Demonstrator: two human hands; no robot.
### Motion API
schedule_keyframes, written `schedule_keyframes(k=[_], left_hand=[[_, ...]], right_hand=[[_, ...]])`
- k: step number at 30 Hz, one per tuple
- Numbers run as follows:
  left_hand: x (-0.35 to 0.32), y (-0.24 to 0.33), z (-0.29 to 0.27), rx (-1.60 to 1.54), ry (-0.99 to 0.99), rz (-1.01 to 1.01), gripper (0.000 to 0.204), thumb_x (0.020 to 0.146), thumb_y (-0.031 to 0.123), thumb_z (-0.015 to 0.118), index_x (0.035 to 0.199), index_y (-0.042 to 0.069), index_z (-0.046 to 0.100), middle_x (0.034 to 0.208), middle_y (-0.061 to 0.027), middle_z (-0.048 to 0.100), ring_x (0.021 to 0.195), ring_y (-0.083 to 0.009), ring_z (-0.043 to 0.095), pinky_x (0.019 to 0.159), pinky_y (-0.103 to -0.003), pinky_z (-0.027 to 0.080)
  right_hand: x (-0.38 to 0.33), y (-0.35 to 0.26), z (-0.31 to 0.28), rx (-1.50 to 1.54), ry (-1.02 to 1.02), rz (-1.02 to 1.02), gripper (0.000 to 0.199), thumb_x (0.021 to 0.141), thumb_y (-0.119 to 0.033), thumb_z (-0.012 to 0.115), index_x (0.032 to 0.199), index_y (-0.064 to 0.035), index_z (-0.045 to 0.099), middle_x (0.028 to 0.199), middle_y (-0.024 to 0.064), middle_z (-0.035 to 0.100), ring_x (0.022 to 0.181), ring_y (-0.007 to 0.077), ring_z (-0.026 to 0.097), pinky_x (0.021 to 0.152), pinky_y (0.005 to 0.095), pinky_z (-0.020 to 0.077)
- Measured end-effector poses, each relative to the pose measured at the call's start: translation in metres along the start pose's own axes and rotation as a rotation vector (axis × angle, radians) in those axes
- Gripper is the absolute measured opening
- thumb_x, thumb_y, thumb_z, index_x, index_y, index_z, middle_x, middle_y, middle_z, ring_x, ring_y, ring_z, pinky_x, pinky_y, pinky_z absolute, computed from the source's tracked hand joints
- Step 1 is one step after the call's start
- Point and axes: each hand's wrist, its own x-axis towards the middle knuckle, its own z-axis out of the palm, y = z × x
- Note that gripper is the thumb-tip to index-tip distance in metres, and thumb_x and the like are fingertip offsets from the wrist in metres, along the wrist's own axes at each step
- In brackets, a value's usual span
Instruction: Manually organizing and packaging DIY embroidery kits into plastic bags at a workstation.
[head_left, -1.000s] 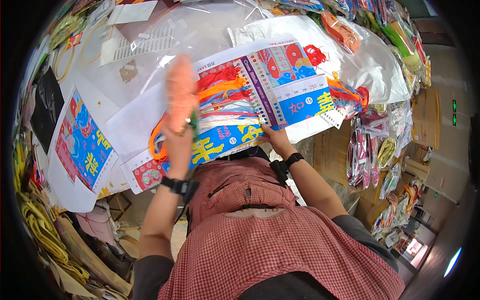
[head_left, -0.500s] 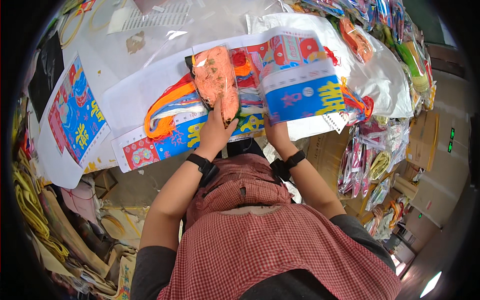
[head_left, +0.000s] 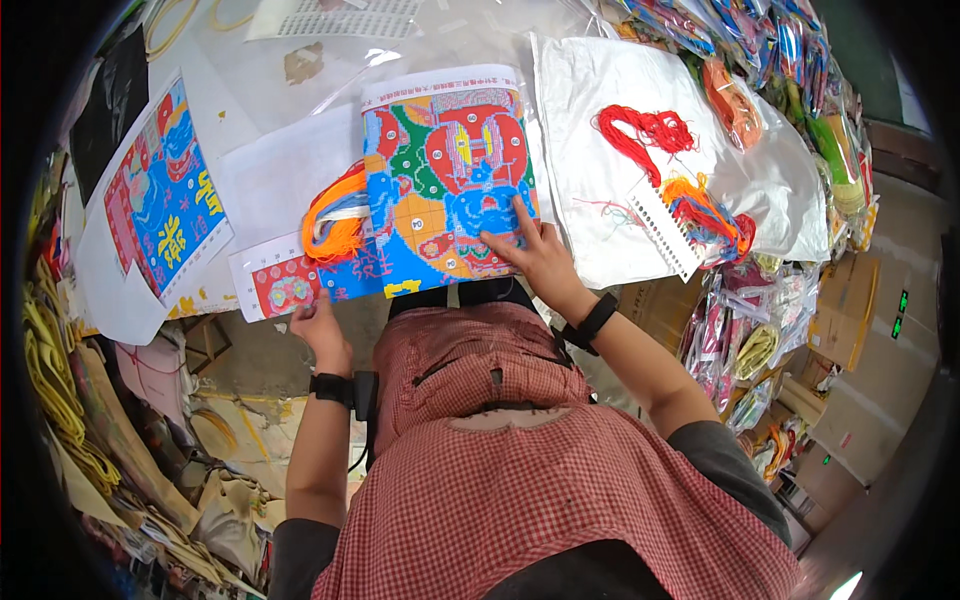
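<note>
Item: folded pattern sheet (head_left: 447, 180), brightly printed in red, blue, green and orange, lying flat on the bench (head_left: 300, 170) in the middle of the view. Long axis runs near to far; its near edge hangs at the bench edge, just ahead of the person's chest.

Right hand (head_left: 535, 262): grip wide, fingers spread and pressed flat on the near right part of the sheet, holding nothing closed in it. The bulk of the sheet lies far and left of this hand.

Left hand (head_left: 322, 325): at the near left bench edge, fingertips at the lower corner of the wider printed sheet (head_left: 285, 285) that lies under the folded one. Whether it pinches that corner or only touches it cannot be told; the fingers are partly hidden. The right hand is the nearer one to the folded sheet.

Adjoining: bundle of orange and white thread (head_left: 335, 222) touching the left edge of the folded sheet. Right of it, a white cloth (head_left: 600, 170) carrying a red thread skein (head_left: 645, 130) and a thread card (head_left: 665, 235). Far left, a second printed sheet (head_left: 160, 200), well apart.
</note>
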Motion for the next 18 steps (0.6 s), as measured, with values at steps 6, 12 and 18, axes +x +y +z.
schedule_keyframes(k=[6, 12, 18], left_hand=[[-0.038, 0.047, 0.019, -0.432, -0.499, -0.411, 0.029, 0.082, 0.018, 0.064, 0.104, 0.005, 0.052, 0.099, -0.0049, 0.057, 0.089, -0.0152, 0.054, 0.075, -0.031, 0.045], [-0.025, -0.009, 0.04, 0.302, -0.87, 0.111, 0.042, 0.084, 0.019, 0.058, 0.12, 0.004, 0.045, 0.11, -0.0135, 0.055, 0.103, -0.0258, 0.052, 0.089, -0.039, 0.039], [-0.046, 0.012, 0.052, 0.783, -0.697, 1.166, 0.044, 0.085, 0.005, 0.047, 0.128, 0.008, 0.038, 0.12, -0.0221, 0.042, 0.105, -0.033, 0.048, 0.087, -0.039, 0.041]], right_hand=[[-0.001, 0.005, -0.004, 0.036, -0.058, -0.023, 0.062, 0.076, -0.002, 0.05, 0.124, -0.0414, 0.045, 0.143, 0.0164, 0.018, 0.081, 0.0292, 0.049, 0.076, 0.0357, 0.0478], [0.002, 0.013, -0.011, 0.176, -0.256, -0.025, 0.08, 0.06, -0.006, 0.066, 0.128, -0.04, 0.04, 0.144, 0.0182, 0.011, 0.097, 0.0399, 0.049, 0.081, 0.0412, 0.0472], [-0.002, 0.019, -0.016, 0.211, -0.34, -0.006, 0.083, 0.053, -0.016, 0.073, 0.128, -0.0347, 0.041, 0.144, 0.02, 0.01, 0.107, 0.044, 0.044, 0.091, 0.0464, 0.0401]])
